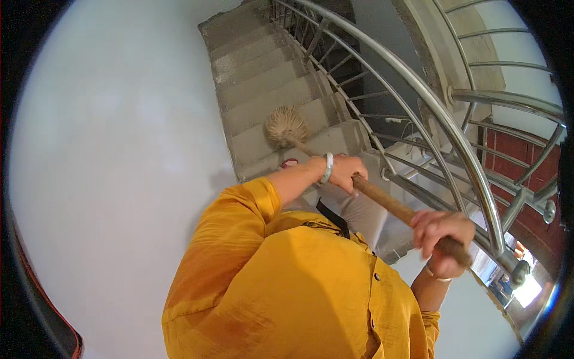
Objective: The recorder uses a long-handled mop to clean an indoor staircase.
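Closest to us, our yellow shirt fills the lower middle of the view, sleeves pushed up. Our right hand sits low at the right, fingers wrapped fully around the upper end of the broom handle, a brown wooden stick; the handle's tip pokes out just below the fist. A thin bangle rings that wrist. Farther along the stick, our left hand is closed tight around the handle too, knuckles up, with a pale bracelet on the wrist. Both hands grip the same stick, well apart from each other. The handle runs diagonally up and left from the right hand, through the left hand, to the broom head, a round tuft of pale straw-coloured bristles that lies against a concrete step near the lower part of the flight. A bit of a red-edged shoe shows just below the bristles. Beyond, the grey concrete stairs go on toward the top of the view. A plain white wall takes up the left side. On the right, a shiny metal railing curves along the stairs, and past it we see a red brick wall.
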### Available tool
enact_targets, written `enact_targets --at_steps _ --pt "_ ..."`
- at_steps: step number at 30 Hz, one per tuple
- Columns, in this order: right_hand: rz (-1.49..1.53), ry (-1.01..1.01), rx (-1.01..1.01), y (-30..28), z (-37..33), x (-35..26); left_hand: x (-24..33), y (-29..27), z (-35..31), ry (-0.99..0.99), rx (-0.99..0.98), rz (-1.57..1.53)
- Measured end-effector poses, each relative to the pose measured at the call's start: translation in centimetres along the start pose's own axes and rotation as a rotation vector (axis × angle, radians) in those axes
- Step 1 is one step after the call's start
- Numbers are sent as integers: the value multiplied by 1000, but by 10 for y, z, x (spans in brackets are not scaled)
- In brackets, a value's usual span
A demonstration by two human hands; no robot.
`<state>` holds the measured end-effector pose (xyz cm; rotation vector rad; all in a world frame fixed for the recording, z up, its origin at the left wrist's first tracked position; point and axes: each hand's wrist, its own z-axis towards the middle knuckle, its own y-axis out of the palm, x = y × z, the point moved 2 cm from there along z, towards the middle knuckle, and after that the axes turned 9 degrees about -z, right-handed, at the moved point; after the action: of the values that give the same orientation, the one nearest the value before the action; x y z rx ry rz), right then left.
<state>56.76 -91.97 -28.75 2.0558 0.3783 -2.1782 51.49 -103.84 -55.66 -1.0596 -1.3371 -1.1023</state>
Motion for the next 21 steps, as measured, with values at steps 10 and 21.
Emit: enact_targets --at_steps 10,21 --pt "102 174 756 -57 -52 77 -42 8 34 -509 393 359" --pt "18 37 825 -132 -124 94 -85 15 171 -335 -350 400"
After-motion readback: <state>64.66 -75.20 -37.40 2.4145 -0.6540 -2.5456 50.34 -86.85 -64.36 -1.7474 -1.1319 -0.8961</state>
